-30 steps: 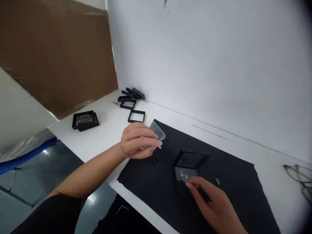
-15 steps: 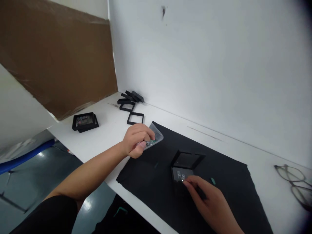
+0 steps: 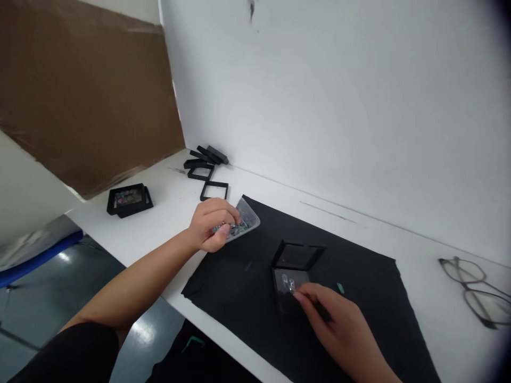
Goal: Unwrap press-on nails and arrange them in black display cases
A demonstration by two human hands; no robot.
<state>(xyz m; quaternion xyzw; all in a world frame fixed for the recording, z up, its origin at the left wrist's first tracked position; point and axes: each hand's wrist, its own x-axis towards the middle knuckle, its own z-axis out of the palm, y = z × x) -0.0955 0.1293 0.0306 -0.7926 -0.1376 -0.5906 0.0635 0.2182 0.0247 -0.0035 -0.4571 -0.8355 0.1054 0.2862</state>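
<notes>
My left hand (image 3: 209, 226) rests on a small clear plastic tray (image 3: 242, 225) at the far left corner of the black mat (image 3: 359, 276), fingers curled over small greenish parts in it. My right hand (image 3: 339, 330) lies on the mat near the front edge, its fingertips touching the base of an open black hinged box (image 3: 293, 271) that shows two small clear pieces inside. The box lid stands tilted up behind the base. A tiny green part (image 3: 339, 288) lies on the mat just right of the box.
Black square frames (image 3: 213, 190) and a pile of black pieces (image 3: 207, 157) lie by the white back wall. A black box with items (image 3: 128, 199) sits at far left. Eyeglasses (image 3: 473, 290) lie at the right. Brown cardboard (image 3: 80, 96) stands behind the white table (image 3: 167, 218).
My left hand has lowered the clear tray from a tilted, raised hold down onto the mat corner and now curls over its contents. My right hand stays at the open box.
</notes>
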